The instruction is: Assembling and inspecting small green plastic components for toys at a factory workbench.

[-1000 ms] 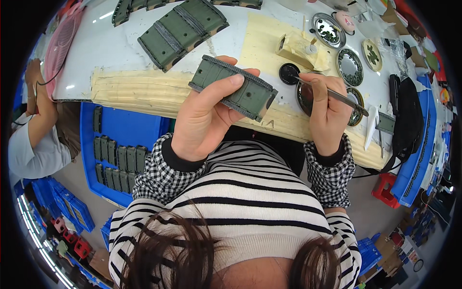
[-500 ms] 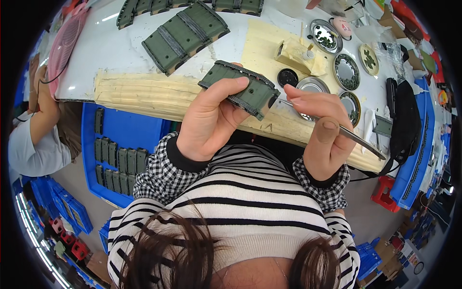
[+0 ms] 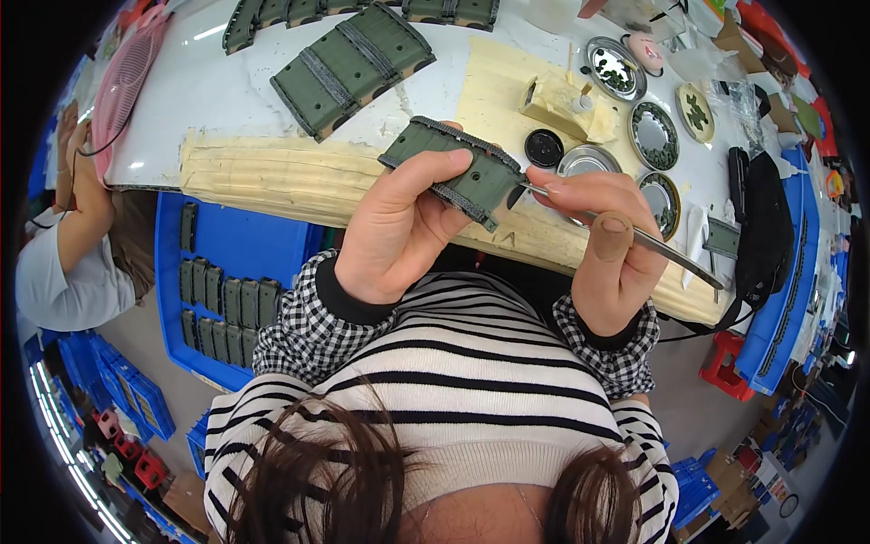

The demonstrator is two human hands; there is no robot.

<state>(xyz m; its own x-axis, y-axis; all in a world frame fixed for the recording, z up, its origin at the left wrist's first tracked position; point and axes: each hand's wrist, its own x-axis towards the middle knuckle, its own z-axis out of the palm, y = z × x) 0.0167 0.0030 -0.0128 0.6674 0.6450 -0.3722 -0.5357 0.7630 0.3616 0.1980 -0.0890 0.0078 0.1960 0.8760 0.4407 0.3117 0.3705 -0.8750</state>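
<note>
Left hand: yours [image 3: 390, 227], thumb over the top face and fingers underneath, clamped on a green, block-shaped piece with dark grey ribbed bands [image 3: 489, 186].
Held piece: up off the work surface, tilted, just in front of the taped table edge; a small round dark hole shows in its top face.
Right hand: yours [image 3: 616, 240], fingers and thumb together on a long, slim, silver metal tool [image 3: 675, 255], its wide end sloping down to the right.
Tool tip: near the right end of the green piece; too small here to tell whether it touches.
Table: white, glossy top [image 3: 217, 95], its front edge wrapped in cream tape [image 3: 263, 168].
Beyond your left hand: a wide green panel crossed by two grey bands [image 3: 349, 77], lying flat; more green pieces at the top edge of view.
Beyond your right hand: a small round black dish [image 3: 544, 147], a cream-taped block [image 3: 544, 98] and round silver metal dishes [image 3: 633, 136], some bearing dark green bits.
Below the table, left: a blue plastic tray [image 3: 249, 218] with narrow green pieces [image 3: 233, 295] in two rows, one more set apart at upper left.
Far left: a co-worker's bare arm [image 3: 86, 190], beside a pink plastic mesh item [image 3: 125, 77].
</note>
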